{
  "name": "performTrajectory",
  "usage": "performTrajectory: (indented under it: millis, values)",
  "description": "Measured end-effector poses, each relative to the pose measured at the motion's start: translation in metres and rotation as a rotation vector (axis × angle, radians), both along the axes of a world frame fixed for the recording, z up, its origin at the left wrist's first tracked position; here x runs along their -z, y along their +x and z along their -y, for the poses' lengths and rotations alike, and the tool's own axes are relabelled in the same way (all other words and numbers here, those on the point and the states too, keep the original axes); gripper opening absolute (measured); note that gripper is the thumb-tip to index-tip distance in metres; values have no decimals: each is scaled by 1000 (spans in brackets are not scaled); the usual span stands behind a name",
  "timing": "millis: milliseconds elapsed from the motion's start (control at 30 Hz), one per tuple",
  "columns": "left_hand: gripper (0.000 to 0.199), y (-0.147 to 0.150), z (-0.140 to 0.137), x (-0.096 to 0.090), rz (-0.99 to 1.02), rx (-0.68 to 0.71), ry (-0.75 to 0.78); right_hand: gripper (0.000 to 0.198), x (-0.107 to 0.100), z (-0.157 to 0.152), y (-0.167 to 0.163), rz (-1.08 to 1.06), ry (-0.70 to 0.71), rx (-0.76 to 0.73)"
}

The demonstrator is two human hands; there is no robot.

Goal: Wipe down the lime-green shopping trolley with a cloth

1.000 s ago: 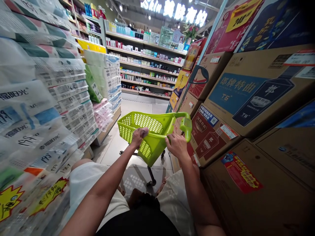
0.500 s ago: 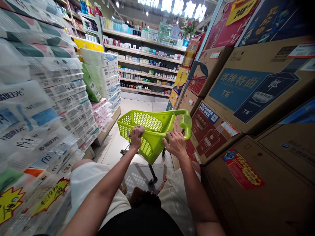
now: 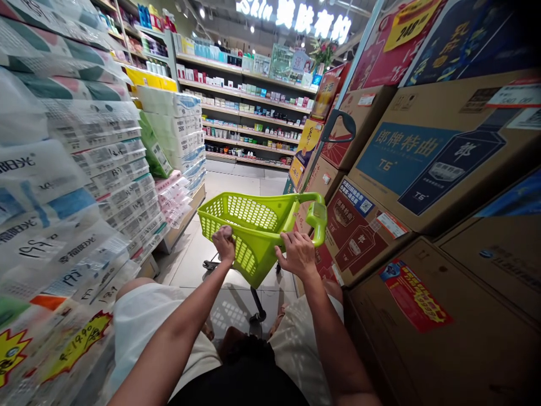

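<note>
A lime-green shopping cart with perforated basket walls stands turned sideways in front of my knees. Its basket has no goods that I can see. My left hand is closed at the near rim, toward the basket's left end; a pale purplish patch shows at the top of the fist, and I cannot make out what it is. Farther right, my right hand wraps over the near rim beside the cart's handle, its thumb on the near side.
Plastic-wrapped tissue packs are piled along the left. Cardboard liquor cartons rise close on the right, with a dark-gripped pull handle standing before them. Tiled floor runs ahead to shelves of small boxes and bottles.
The cart has shifted slightly left and down in view. My left hand has moved a little left and lower along the rim, while my right hand keeps its hold.
</note>
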State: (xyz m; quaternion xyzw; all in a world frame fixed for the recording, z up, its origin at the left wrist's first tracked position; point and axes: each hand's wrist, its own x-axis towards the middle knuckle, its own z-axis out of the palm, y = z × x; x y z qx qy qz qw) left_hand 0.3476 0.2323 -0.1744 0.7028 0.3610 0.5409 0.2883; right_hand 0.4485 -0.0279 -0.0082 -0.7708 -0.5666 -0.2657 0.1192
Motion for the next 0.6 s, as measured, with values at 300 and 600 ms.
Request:
performTrajectory:
  millis: [300, 600]
  values:
    - [31, -5, 79, 50, -103, 289, 72, 42, 3, -4, -8, 16, 11, 6]
    - [33, -3, 84, 53, -128, 269, 73, 40, 5, -3, -1, 19, 37, 7]
